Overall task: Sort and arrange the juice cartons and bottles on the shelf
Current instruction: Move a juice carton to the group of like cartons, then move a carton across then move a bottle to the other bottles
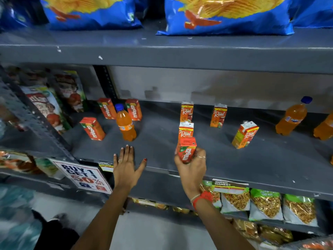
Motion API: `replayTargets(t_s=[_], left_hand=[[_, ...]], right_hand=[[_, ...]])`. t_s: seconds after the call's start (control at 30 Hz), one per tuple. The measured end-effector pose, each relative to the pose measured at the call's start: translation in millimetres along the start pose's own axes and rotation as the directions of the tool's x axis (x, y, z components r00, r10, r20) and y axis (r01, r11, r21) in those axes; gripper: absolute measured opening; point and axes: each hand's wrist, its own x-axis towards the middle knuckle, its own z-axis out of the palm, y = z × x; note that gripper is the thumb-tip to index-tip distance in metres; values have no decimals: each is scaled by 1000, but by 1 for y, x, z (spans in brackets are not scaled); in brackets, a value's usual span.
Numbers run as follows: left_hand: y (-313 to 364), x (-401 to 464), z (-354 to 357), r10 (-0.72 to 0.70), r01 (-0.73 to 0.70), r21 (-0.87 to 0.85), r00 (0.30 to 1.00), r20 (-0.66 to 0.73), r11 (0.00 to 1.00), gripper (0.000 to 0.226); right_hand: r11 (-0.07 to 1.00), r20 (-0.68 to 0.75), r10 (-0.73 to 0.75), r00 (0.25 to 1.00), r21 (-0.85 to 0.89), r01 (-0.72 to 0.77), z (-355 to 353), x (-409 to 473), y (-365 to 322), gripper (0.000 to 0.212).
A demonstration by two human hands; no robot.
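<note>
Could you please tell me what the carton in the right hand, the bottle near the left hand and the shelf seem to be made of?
Carton: printed paperboard, probably coated, judging by its crisp folded edges and slight sheen.
Bottle: clear plastic, it seems, since the orange drink shows through; blue screw cap.
Shelf: grey painted metal, probably, with chips in the paint and perforated uprights.

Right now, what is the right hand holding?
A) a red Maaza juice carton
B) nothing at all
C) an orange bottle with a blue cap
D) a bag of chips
A: the right hand is wrapped around a red Maaza carton at the shelf's front edge, while the left hand lies flat and empty on the shelf.
</note>
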Motion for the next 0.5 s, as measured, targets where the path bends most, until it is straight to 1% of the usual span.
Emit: replayTargets(t_s=[0.17, 0.3, 0.5], left_hand=[[-39, 10, -7, -36, 36, 0, 999, -8, 999, 92], [-50, 13, -6, -61, 60, -26, 998, -24, 998, 89], [-54, 13, -2, -15, 12, -54, 998, -58, 998, 85]], right_hand=[[995, 176, -38, 984, 95, 22, 67, -1, -28, 42], [998, 167, -25, 986, 66, 14, 119, 19, -43, 44], [999, 171, -15, 985, 43, 8, 156, 37, -44, 47]])
